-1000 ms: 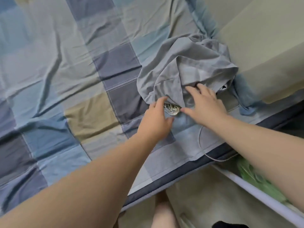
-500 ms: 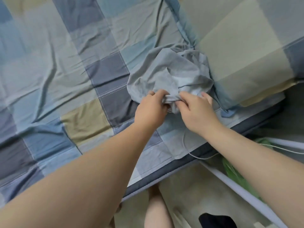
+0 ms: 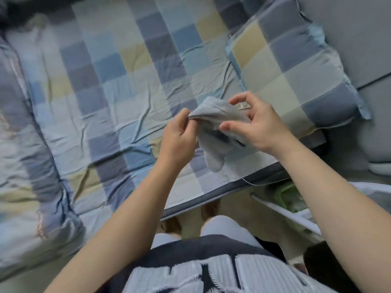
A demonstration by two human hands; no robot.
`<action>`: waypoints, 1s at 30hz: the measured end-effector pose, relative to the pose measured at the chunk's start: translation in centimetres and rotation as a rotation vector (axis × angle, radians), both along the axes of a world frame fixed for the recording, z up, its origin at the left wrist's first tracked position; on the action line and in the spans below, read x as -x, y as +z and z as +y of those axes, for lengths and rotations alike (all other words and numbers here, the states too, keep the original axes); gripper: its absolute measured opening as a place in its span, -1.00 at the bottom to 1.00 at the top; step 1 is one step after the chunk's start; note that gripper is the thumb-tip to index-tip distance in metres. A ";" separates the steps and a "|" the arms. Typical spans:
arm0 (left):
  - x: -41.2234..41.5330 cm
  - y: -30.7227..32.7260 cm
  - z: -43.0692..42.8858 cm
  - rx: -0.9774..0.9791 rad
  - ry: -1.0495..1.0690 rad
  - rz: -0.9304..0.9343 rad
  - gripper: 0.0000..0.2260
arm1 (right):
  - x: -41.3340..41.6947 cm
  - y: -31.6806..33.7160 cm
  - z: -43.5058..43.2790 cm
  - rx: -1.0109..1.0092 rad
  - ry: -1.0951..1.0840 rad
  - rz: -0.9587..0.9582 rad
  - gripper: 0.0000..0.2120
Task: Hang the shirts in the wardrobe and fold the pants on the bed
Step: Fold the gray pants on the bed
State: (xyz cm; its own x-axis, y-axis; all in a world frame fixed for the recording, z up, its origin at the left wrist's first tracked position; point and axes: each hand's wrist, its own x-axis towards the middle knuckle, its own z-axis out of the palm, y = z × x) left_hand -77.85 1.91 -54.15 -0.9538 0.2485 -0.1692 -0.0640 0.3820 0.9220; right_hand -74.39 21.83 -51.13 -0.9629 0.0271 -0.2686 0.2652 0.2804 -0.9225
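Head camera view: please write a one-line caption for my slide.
Left hand and right hand hold a grey garment above the checked bed.

Nothing written, no brand and no number can be read. A small white tag (image 3: 243,105) stands on the upper edge of the grey garment (image 3: 213,115), just beside the fingers of the right hand (image 3: 260,125), but it is blurred and its print cannot be made out. Below the garment, at the bottom edge of the view, the person's striped top (image 3: 190,275) bears dark shapes that may be lettering, too cropped to read.
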 end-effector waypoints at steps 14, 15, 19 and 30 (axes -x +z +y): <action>-2.2 14.6 -18.7 -0.065 0.291 -0.059 -0.66 | -3.9 7.5 -21.5 0.012 0.166 0.054 -0.65; -2.3 15.0 -19.8 -0.074 0.324 -0.070 -0.66 | -3.9 7.2 -23.0 -0.036 0.191 0.069 -0.69; -2.5 16.6 -24.2 -0.218 0.469 -0.187 -0.68 | -3.7 7.0 -28.3 -0.034 0.382 -0.004 -0.60; -3.0 18.7 -35.1 -0.584 0.577 -0.117 -0.80 | -0.7 4.7 -35.6 -0.225 0.301 -0.077 -0.70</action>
